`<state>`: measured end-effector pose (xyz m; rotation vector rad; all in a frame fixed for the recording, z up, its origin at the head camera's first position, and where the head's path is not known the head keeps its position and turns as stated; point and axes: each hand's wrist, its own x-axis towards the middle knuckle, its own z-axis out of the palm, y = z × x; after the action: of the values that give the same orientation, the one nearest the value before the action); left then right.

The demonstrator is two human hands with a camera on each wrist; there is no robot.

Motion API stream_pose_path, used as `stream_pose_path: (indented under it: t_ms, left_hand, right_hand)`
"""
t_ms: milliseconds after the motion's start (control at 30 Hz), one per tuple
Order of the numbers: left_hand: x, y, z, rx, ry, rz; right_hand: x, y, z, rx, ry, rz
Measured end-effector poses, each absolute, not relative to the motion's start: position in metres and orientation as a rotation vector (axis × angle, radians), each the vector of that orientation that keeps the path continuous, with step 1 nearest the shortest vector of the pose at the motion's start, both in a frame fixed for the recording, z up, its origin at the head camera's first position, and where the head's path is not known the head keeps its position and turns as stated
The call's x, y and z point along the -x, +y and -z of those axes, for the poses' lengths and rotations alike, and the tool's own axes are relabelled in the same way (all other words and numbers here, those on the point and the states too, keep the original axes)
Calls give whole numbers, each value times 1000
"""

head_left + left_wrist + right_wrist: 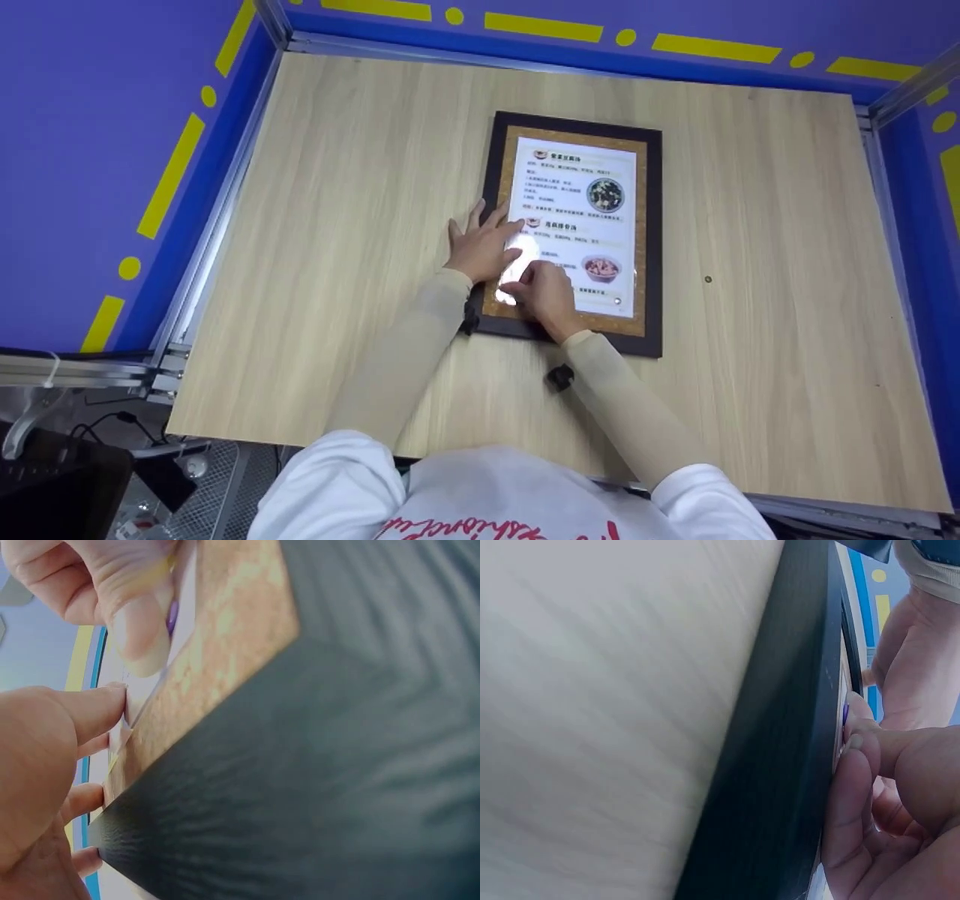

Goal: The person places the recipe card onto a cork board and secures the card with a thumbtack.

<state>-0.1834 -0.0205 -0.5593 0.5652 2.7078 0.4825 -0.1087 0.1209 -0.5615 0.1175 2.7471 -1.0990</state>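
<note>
A printed recipe sheet (pixel 559 187) with a glossy surface lies on a cork board (pixel 645 247) with a black frame (pixel 654 315). My left hand (pixel 484 244) rests with spread fingers across the frame's left side, thumb and fingertips at the sheet's left edge. My right hand (pixel 547 296) is over the sheet's lower left part, thumb and forefinger brought together. A small purple piece (pixel 173 617) shows beside the right thumb in the left wrist view, pinched there and mostly hidden by the fingers. A small round pin head (pixel 617 301) sits at the sheet's lower right corner.
The board lies on a light wooden table (pixel 360 187). Right of the frame, a small dark round spot (pixel 708 279) marks the tabletop. Blue panels (pixel 562 52) with yellow dashes stand along the back and sides. Each wrist carries a black camera (pixel 560 377).
</note>
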Motion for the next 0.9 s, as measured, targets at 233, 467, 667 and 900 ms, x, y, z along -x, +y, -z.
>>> stream_pose_path:
  t_ms: [233,467,667,900]
  left_hand:
    - [185,-18,560,-567,2701,-497]
    - [186,-17,564,-577,2695,-485]
    - [186,-17,564,-596,2698,-515]
    - [185,-21,564,-568,2686,-522]
  right_hand:
    - [107,121,563,-121,2767,1062]
    - [106,122,567,-125,2772,1064]
    - [105,124,569,-139,2778,1092]
    - [107,126,568,-89,2761,1083]
